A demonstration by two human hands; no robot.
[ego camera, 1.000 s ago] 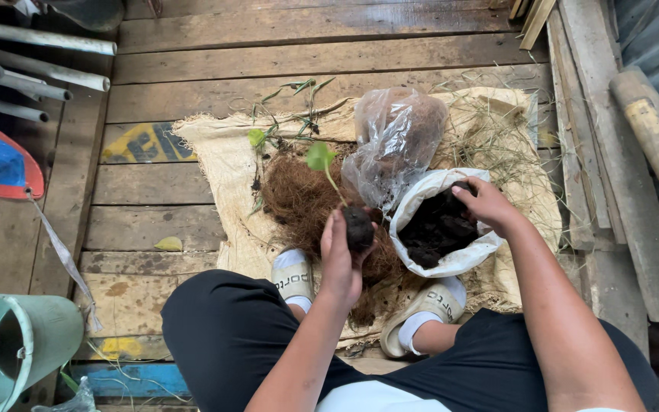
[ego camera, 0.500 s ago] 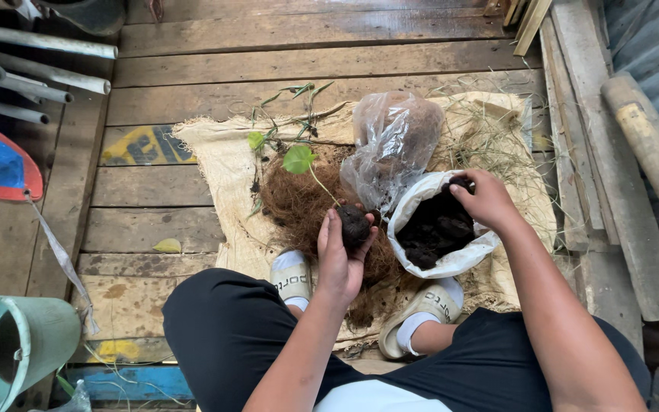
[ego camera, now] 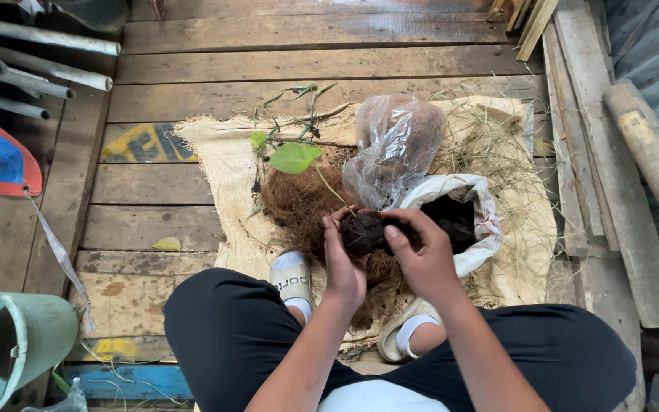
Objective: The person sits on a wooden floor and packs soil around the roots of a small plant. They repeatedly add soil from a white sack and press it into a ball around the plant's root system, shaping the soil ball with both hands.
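Both hands grip soil ball [ego camera: 364, 233] | right hand [ego camera: 421, 259] left white sack [ego camera: 482, 221] | left hand [ego camera: 342, 263] cupping

Soft, even daylight fills the scene, with no hard shadows or glare. Focus is sharp across the wooden floor [ego camera: 306, 69]. The far left corner looks dimmer, and the edges seem slightly bowed, perhaps from a wide lens.

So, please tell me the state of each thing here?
Soil ball: cupped between left hand and right hand.
Seedling: rooted in the ball, leaning away.
White sack: open, dark soil inside.
Clear plastic bag: crumpled, upright.
Coconut fibre: loose heap on burlap sheet.
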